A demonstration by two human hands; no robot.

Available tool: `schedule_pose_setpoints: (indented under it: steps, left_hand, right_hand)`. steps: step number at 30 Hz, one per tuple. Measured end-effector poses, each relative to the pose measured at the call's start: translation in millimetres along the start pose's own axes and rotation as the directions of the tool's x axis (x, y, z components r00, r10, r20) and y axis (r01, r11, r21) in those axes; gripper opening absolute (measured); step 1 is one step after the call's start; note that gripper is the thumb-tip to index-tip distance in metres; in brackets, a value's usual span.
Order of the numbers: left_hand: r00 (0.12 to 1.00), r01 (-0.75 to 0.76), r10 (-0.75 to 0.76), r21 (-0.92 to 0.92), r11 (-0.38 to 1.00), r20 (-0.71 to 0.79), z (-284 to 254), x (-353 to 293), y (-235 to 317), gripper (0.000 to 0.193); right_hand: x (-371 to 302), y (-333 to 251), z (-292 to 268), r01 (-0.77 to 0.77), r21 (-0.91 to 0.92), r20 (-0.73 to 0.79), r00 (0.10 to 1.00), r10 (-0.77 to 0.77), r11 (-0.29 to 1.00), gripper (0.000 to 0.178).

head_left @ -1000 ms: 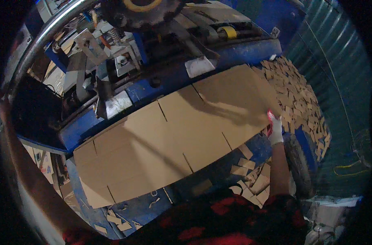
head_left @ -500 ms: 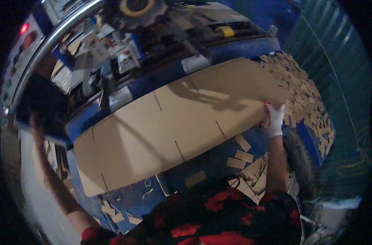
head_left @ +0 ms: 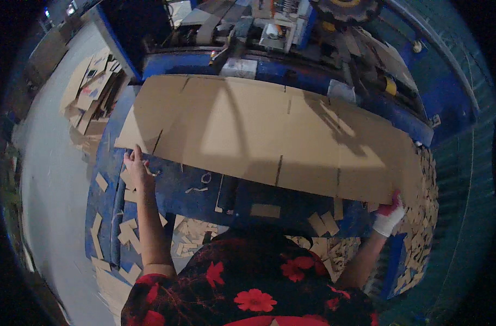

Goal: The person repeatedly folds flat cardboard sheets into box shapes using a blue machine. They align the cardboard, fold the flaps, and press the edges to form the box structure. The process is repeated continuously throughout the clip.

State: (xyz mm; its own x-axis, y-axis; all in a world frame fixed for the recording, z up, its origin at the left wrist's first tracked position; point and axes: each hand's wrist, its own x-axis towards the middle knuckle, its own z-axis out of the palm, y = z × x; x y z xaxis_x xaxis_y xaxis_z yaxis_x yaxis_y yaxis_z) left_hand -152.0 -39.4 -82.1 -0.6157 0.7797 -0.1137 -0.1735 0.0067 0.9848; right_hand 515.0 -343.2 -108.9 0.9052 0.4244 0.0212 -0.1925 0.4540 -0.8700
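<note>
A long brown cardboard sheet [head_left: 253, 130] with dark slots cut along both long edges lies across the blue machine bed [head_left: 188, 176]. At its near left corner my bare left hand [head_left: 138, 165] pinches the edge, the fingertips at the rim. My right hand [head_left: 389, 213], in a white glove with red fingers, grips the near right corner, its thumb on top. The fingers beneath the sheet are hidden.
Blue machinery with a toothed wheel [head_left: 348, 8] stands beyond the sheet. Small cardboard offcuts [head_left: 422, 217] heap up at right, and more scraps [head_left: 129, 236] lie at left. A pile of cardboard pieces [head_left: 95, 89] sits on the grey floor [head_left: 55, 179].
My left hand has come in from the far left to the sheet's near left corner. The view has swung left. My right hand stays on the sheet's right end.
</note>
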Motion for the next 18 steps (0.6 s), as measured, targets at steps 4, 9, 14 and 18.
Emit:
schedule_pose_setpoints:
  steps: [4,9,14,18]
  left_hand:
    - [0.961,0.276,-0.245,-0.498,0.822,0.129,-4.8,10.5,17.3,0.033]
    - [0.772,0.597,-0.331,-0.441,0.67,0.543,-9.0,-2.6,29.3,0.021]
    - [0.942,0.101,-0.018,-0.231,0.968,0.336,16.2,-56.0,36.4,0.029]
    - [0.707,-0.663,0.501,0.221,0.716,0.499,35.8,-97.5,36.2,0.035]
  right_hand:
    - [12.9,-65.9,-3.7,0.397,-0.559,0.263,0.918,-0.298,0.728,0.045]
    - [-2.7,-129.0,90.9,0.552,-0.23,0.228,0.831,-0.507,0.802,0.042]
    - [-97.0,-74.3,189.3,0.803,-0.577,0.811,0.585,-0.014,0.148,0.058]
    - [-135.0,-18.9,224.7,0.988,-0.149,0.894,0.152,0.422,-0.04,0.059]
